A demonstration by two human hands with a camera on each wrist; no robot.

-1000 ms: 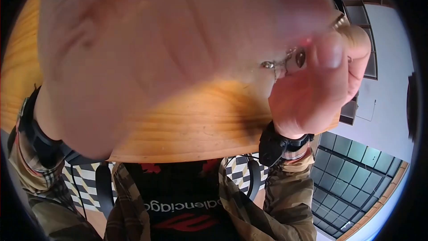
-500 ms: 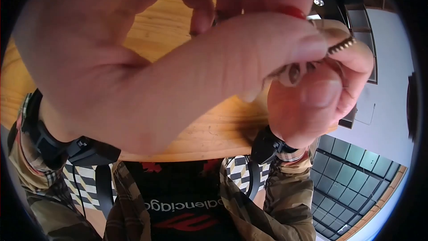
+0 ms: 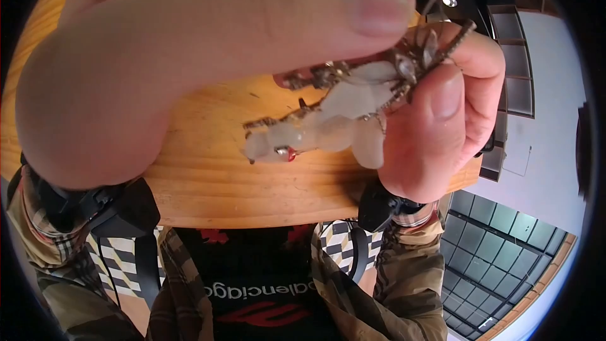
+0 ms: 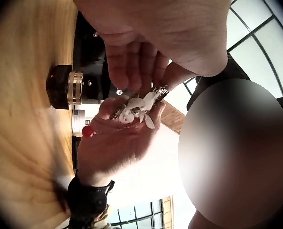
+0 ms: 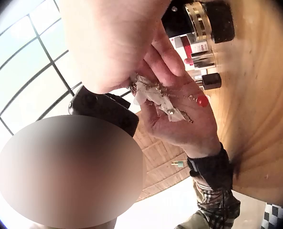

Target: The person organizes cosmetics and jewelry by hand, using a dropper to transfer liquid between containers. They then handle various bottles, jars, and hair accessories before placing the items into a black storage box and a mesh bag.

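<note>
A beaded ornament (image 3: 353, 98) with translucent white petals, thin metal strands and a small red bead (image 3: 291, 154) is between both hands above the table. My right hand (image 3: 435, 123) pinches its right end between thumb and index finger. Across its upper edge, my left hand (image 3: 208, 32) lays a long thumb, fingers partly hidden behind; it appears to pinch there. In the left wrist view the ornament (image 4: 139, 107) crosses the right palm, the red bead (image 4: 87, 131) beside it. In the right wrist view it (image 5: 158, 101) lies before the left palm.
The wooden table (image 3: 221, 189) spreads below the hands. A black gold-banded bottle (image 4: 60, 87) and, in the right wrist view, small containers (image 5: 211, 81) stand beyond the hands. Shelves (image 3: 514, 63) are at the right.
The left hand has moved up and left from over the ornament, whose petals now show below its thumb. The right hand stays nearly in place, still holding its end.
</note>
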